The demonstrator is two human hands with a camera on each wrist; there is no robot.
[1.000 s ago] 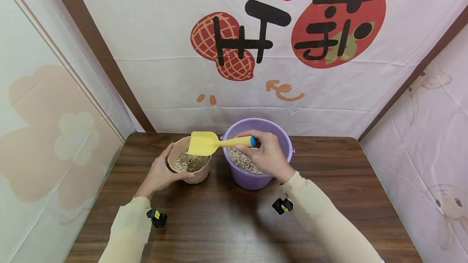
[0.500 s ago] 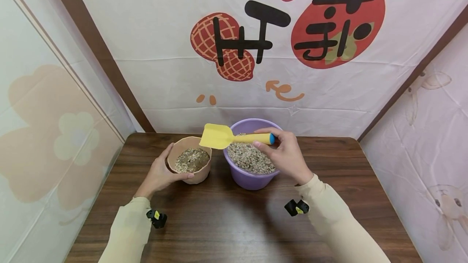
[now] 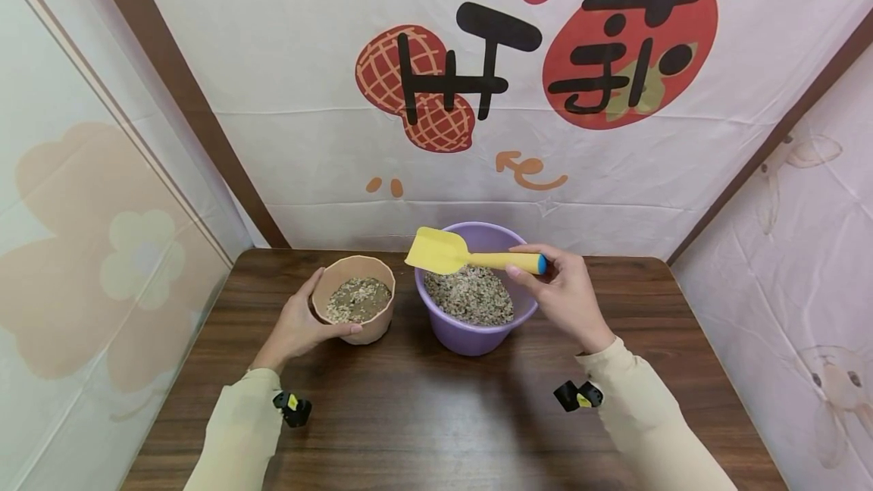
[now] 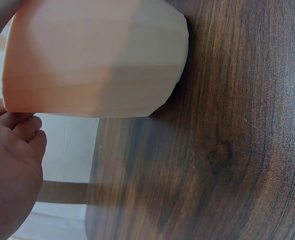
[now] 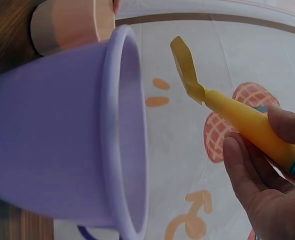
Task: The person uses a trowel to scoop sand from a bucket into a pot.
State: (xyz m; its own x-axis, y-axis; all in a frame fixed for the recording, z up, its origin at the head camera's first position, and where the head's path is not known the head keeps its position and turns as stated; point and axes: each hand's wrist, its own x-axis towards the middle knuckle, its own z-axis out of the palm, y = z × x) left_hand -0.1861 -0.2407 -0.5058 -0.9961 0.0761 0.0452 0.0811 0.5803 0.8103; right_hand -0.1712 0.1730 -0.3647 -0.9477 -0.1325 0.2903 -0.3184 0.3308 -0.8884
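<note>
My left hand (image 3: pixel 300 324) grips the rim of a peach plant pot (image 3: pixel 369 333), thumb on the near side and fingers round the far left. Brown soil with pale grains on top (image 3: pixel 359 298) partly fills the pot. Above a purple bucket (image 3: pixel 470 338), my right hand (image 3: pixel 562 290) holds a yellow toy shovel (image 3: pixel 439 251) by its blue-tipped handle. The blade points left, level over the bucket, and carries nothing visible. Greyish gravel (image 3: pixel 470 295) lies in the bucket. In the right wrist view, thumb and fingers pinch the shovel handle (image 5: pixel 257 125) above the bucket rim.
Pot and bucket stand side by side near the back of a dark wooden table (image 3: pixel 436 415). A white printed cloth (image 3: pixel 307 157) hangs right behind the table, and more cloth hangs at both sides.
My right hand has moved right with the shovel, whose blade has gone from over the pot to over the bucket. More pale grains show on the soil. The left hand stays put.
</note>
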